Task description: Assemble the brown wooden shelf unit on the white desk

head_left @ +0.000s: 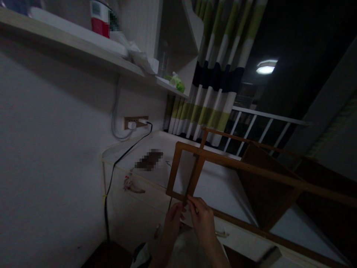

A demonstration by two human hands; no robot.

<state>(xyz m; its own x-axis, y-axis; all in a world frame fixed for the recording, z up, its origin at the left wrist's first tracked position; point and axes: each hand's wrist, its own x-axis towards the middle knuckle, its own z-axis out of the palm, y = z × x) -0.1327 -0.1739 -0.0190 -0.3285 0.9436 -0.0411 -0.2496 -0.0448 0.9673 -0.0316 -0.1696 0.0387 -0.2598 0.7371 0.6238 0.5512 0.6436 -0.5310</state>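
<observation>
A brown wooden rack (252, 169) with slats and panels lies across the white cabinet top. At its near left end, both hands meet at the lower rail. My left hand (173, 219) is closed just under the rail, its fingers pinched together; whatever they hold is too small or hidden to make out. Beside it, my right hand (201, 214) has its thumb and fingers closed on the rack's lower corner. The fingertips of the two hands nearly touch. Dim light leaves the details at the joint unclear.
On the white cabinet (145, 204) lies a blurred brown item (149, 160). A black cable (110, 193) hangs from the wall socket (135, 122). Overhead, a shelf (69, 46) carries a red and white container (99, 18). A striped curtain (212, 78) and white railing (267, 113) stand behind.
</observation>
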